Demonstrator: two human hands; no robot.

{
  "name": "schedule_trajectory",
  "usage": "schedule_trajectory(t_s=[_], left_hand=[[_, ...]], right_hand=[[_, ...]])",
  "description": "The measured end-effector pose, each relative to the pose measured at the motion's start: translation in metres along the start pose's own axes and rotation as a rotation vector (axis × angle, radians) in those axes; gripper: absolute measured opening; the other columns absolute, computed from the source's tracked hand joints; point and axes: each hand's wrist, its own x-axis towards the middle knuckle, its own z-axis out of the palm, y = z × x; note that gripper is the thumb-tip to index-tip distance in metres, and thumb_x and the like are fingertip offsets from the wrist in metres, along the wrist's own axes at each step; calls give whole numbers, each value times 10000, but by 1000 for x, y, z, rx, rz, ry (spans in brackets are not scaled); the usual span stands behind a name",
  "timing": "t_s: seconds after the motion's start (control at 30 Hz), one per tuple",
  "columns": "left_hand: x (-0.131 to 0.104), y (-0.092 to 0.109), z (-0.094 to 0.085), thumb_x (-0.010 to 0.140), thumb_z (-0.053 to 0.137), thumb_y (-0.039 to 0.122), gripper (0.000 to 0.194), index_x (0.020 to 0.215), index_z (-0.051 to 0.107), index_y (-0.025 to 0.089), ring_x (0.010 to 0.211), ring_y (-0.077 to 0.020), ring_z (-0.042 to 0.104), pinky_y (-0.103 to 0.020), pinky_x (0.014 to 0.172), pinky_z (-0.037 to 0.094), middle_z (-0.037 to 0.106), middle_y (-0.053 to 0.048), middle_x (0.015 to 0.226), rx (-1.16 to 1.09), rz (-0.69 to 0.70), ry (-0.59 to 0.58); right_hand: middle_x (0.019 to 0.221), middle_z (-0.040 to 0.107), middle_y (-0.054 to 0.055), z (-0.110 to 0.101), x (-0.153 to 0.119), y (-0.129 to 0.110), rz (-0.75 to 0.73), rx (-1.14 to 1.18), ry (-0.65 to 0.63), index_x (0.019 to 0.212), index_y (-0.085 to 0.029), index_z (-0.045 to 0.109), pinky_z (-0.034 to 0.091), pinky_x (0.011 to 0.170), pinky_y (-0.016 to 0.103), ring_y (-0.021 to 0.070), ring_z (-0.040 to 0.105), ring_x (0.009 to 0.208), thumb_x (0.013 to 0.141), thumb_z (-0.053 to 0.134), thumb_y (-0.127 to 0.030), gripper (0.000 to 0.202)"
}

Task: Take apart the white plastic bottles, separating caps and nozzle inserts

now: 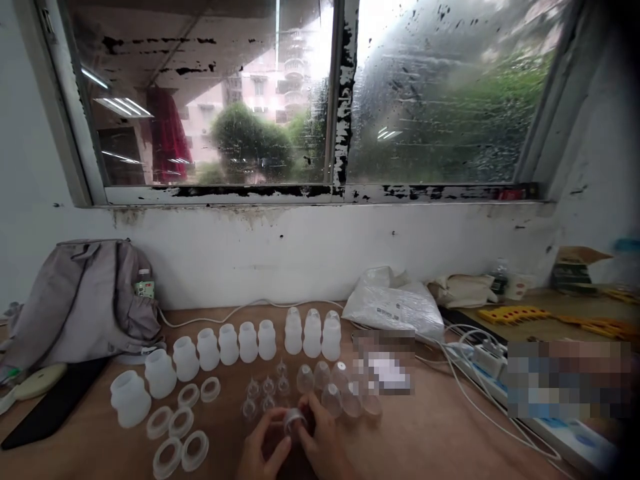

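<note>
Low in the middle of the head view, my left hand [266, 441] and my right hand [320, 432] meet around a translucent screw ring [294, 420]. My left fingers grip its left side; my right fingers press at its right side and opening. Whether a nipple sits inside the ring, I cannot tell. Clear bottle nipples [269, 385] stand just behind my left hand. Behind my right hand are several clear dome caps [332, 400]. More screw rings [181, 422] lie to the left. Open white baby bottles [185, 360] curve behind them, and three capped bottles [313, 337] stand upright at the back.
A grey backpack [90, 293] leans at the left, beside a black flat object [55, 403]. A white plastic bag [393, 303] lies by the wall. White cables [470, 383] and a power strip [575, 433] run along the right. A blurred patch covers something near the caps.
</note>
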Motion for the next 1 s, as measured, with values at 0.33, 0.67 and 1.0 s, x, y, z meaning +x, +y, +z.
schedule_trajectory(t_s=[0.33,0.67,1.0], left_hand=[[-1,7,-1,572,460,20,476,1018,464,186,863,-161,583,-247,714,455,606,-62,1007,-61,79,-119],[-4,8,2,551,424,9,519,1040,456,182,760,-125,585,-225,648,453,606,-45,1010,83,128,-135],[41,70,-43,815,357,188,321,1105,492,224,751,-172,576,-263,668,401,613,-42,866,1138,391,258]], right_hand=[[593,471,-42,1,8,6,-81,-107,41,692,-198,424,350,543,216,114,455,556,639,438,-126,91],[624,489,-39,5,10,14,-138,-132,91,719,-195,437,349,567,213,115,468,588,578,406,-68,192],[876,626,16,-8,2,-3,-200,-33,0,955,-214,580,406,739,279,163,559,807,646,367,-73,402]])
